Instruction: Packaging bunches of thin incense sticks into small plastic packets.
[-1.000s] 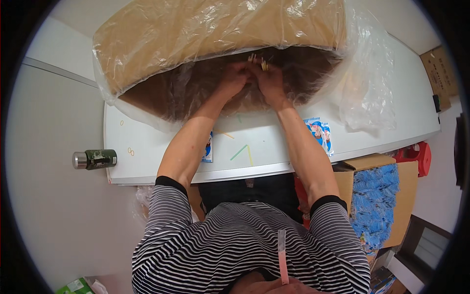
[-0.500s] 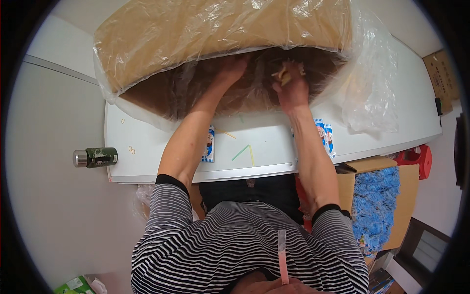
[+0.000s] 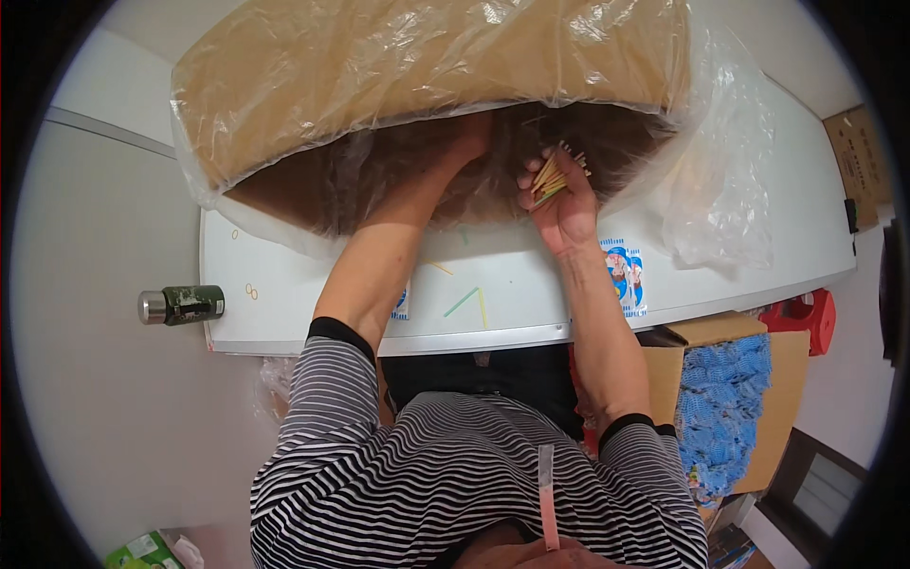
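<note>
Head view, left arm: the forearm entered from the lower left and slanted up and to the right, the elbow bent outward, over the white table [image 3: 531,284] and into the opening of the cardboard box [image 3: 427,57].
Left hand: this hand [image 3: 473,136] was reached deep into the box, its fingers lost in shadow; whether they pinched anything or stood spread could not be told.
Right arm: the forearm rose steeply, leaning slightly left toward the wrist, its inner side turned up.
Right hand: this hand [image 3: 566,199] lay palm up at the box's mouth, fingers curled in from the left and the thumb over from the right.
Right grip: closed around a bundle of thin sticks [image 3: 550,180], mostly yellow, with a green one along the lower edge.
Sticks' place: in the right palm, their ends fanned out past the fingers.
Box cover: clear plastic film [image 3: 716,190] wrapped the box and trailed off to the right.
Near the right forearm: blue-and-white packets [image 3: 623,275] lay just beside it on the table.
</note>
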`<state>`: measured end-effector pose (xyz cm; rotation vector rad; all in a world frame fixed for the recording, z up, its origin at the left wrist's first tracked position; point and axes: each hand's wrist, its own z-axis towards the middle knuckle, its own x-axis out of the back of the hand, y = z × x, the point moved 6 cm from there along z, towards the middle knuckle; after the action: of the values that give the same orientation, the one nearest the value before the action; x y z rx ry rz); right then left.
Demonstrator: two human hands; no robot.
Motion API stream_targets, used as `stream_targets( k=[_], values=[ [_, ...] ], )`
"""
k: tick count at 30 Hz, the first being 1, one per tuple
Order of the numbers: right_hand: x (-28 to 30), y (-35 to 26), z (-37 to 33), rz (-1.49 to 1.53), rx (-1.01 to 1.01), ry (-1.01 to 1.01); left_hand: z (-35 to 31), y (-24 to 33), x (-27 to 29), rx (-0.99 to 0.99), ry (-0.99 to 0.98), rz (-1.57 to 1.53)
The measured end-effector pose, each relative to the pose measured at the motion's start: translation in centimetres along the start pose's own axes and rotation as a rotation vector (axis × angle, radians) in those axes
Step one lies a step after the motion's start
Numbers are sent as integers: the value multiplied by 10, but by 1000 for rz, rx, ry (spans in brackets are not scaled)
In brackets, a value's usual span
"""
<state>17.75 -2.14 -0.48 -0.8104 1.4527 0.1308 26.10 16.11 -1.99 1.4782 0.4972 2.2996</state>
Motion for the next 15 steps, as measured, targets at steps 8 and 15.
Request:
stream_targets(
  k=[8, 15],
  values=[
    [19, -3, -6, -218, -63, 125, 0, -13, -38, -98, -13, -121],
    [34, -11, -6, -239, -66, 217, 3, 21, -18, -142, -149, -56]
  ],
)
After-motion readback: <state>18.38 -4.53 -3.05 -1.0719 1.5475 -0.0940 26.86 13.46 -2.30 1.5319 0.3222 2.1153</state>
